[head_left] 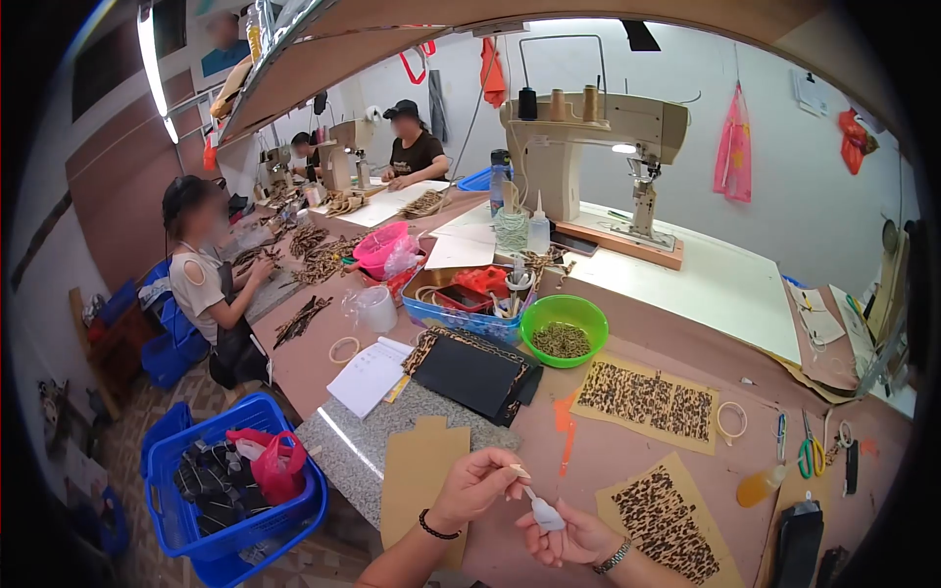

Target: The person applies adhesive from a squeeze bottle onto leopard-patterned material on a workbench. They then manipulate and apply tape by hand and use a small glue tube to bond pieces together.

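Observation:
My left hand [480, 487], with a dark bead bracelet at the wrist, is closed in a pinch on a small pale piece [519, 472] whose kind I cannot make out. My right hand [580, 539], wearing a metal-band watch, grips a small white squeeze bottle [548, 514]. The bottle's thin nozzle points up toward the left fingertips, but whether it touches the pale piece is unclear. Below the left hand is a tan cardboard sheet [423, 461]. Right of my right hand lies a tan sheet covered in leopard-print strips [667, 524].
Farther up the table are another leopard-print sheet [644, 400], a green bowl [564, 331] of small pieces, a black panel [469, 372] and a notebook [370, 377]. Scissors [812, 446] and an amber bottle [760, 487] lie right. A sewing machine [598, 147] stands behind. Several co-workers sit left.

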Demonstrator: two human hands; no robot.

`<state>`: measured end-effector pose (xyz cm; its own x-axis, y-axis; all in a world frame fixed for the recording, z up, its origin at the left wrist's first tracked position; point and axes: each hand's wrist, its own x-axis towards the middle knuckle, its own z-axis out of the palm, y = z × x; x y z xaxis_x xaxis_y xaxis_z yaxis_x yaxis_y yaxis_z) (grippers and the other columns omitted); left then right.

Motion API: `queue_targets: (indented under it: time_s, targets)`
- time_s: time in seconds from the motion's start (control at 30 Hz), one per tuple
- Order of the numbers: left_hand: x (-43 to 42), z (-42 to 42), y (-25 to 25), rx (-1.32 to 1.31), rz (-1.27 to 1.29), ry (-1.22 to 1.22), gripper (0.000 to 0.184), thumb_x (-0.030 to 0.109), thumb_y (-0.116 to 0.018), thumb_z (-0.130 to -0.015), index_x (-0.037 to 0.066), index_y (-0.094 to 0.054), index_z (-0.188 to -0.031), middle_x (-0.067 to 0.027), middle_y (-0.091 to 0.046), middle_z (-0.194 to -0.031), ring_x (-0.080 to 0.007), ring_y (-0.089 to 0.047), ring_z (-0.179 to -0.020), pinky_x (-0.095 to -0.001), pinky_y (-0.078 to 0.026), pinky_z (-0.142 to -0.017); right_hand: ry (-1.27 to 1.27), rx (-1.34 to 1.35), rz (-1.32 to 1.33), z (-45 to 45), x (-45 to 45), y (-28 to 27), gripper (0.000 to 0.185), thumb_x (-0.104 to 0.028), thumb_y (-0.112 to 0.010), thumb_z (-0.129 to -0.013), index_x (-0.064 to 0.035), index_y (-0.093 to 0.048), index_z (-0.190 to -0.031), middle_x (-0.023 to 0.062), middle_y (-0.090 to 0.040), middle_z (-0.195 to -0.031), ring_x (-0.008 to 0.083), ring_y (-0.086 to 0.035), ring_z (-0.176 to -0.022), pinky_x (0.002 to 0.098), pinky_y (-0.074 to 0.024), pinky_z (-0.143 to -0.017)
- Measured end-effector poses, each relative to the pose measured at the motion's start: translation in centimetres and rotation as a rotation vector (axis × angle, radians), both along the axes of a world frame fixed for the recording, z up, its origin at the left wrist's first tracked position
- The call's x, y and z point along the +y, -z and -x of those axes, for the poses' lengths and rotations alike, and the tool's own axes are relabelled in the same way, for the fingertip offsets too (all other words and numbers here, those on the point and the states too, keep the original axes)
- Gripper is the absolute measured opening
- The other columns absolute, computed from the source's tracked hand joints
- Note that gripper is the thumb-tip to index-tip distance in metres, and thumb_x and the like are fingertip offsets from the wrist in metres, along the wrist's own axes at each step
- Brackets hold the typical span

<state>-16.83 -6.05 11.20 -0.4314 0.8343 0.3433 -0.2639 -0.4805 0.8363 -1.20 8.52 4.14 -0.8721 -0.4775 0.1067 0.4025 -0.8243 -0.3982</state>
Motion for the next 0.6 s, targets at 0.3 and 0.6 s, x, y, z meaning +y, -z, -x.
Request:
queue_targets:
  time_s: [0.3, 0.6]
  targets:
    - [0.6, -0.6, 0.4, -0.042, 0.007, -0.026, 0.011, 0.006, -0.050, -0.098, 0.000, -0.059, -0.101, -0.0093, -0.066, -0.098, -0.0098, -0.059, -0.075, -0.0228, -0.047, -0.066, 0.347, -0.069, -0.188, -2.6, 0.8, -3.6, 0.029, -0.011, -0.048, -0.099, 0.0029, -0.049, -0.125, 0.0134, -0.065, -0.099, 0.0202, -0.066, -0.087, 0.0285, -0.0553, -0.069]
    - [1.3, -1.1, 0.4, 0.005, 0.095, -0.101, 0.016, 0.014, -0.048, -0.100, 0.003, -0.059, -0.106, -0.0093, -0.067, -0.100, -0.0054, -0.054, -0.064, -0.0181, -0.041, -0.056, 0.869, -0.009, -0.934, -2.5, -0.7, -4.5, 0.032, -0.015, -0.050, -0.099, 0.0045, -0.048, -0.125, 0.0128, -0.063, -0.108, 0.0209, -0.065, -0.095, 0.0282, -0.0543, -0.076]
